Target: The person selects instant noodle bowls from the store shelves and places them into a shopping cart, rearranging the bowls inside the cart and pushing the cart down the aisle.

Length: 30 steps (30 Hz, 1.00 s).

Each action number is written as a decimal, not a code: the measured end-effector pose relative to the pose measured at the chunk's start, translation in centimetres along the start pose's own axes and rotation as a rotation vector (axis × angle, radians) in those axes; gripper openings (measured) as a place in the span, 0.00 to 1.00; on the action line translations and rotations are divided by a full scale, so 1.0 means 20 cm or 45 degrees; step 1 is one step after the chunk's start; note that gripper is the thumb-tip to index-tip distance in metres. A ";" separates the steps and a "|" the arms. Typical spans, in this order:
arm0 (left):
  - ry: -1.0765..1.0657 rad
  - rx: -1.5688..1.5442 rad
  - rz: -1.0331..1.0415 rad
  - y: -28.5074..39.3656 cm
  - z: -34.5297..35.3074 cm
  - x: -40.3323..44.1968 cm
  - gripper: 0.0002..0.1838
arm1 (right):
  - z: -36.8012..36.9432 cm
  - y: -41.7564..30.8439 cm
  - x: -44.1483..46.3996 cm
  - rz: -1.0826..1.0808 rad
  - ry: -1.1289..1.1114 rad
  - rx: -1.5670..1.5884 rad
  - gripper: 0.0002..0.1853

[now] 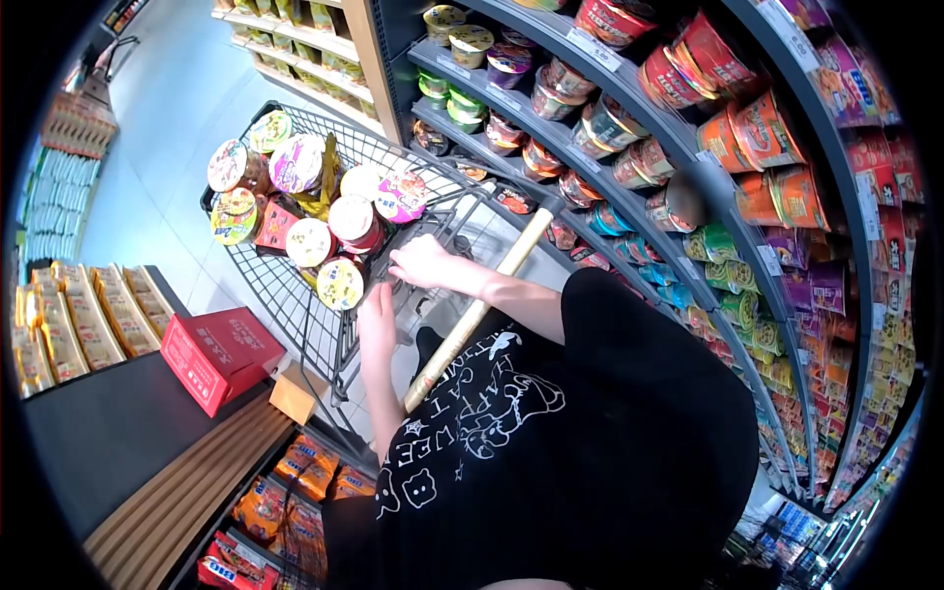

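My left hand [376,313] is over the near end of the shopping cart [280,307], beside a yellow-lidded noodle cup [340,283]. Its fingers are stretched out, with nothing visible in them. Across a small gap, my right hand [421,264] has loosely bent fingers spread a little, near a red cup with a white lid [355,222]; no held object shows. Several noodle cups stand in the cart, with a red pack [278,226] among them. The cart's pale handle bar [478,313] runs below my forearms.
Curved shelves [580,147] of noodle cups and packets line the right side. A red box [218,356] and a small tan box [298,393] sit on the display at lower left. Another shelf unit [320,59] stands beyond the cart.
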State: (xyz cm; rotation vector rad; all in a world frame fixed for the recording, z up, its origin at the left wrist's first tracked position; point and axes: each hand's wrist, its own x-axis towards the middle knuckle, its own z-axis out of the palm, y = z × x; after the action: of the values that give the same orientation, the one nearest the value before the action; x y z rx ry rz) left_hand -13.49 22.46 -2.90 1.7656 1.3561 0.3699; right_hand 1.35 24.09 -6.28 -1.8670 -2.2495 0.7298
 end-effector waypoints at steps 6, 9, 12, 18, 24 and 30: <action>-0.117 -0.119 -0.163 0.05 0.03 -0.20 0.23 | 0.01 -0.05 -0.19 0.040 -0.137 0.012 0.17; -0.203 -0.057 -0.211 0.08 0.06 -0.29 0.23 | 0.04 -0.06 -0.31 0.014 -0.119 -0.012 0.18; -0.209 -0.028 -0.246 -0.06 0.10 -0.40 0.24 | 0.08 -0.12 -0.43 -0.010 -0.072 -0.027 0.19; -0.246 -0.199 -0.349 -0.21 0.24 -0.55 0.27 | 0.16 -0.15 -0.65 -0.092 0.117 -0.229 0.12; -0.239 0.007 -0.250 -0.20 0.40 -0.69 0.32 | 0.21 -0.11 -0.83 0.003 0.009 -0.212 0.09; -0.292 -0.050 -0.390 -0.15 0.57 -0.82 0.34 | 0.20 -0.04 -1.08 -0.027 -0.059 -0.119 0.12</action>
State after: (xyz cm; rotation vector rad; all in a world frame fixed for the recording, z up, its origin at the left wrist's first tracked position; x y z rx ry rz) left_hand -13.76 2.83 -7.60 1.4871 1.4126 0.0247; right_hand 4.00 2.23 -4.98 -1.8829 -2.3670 0.6825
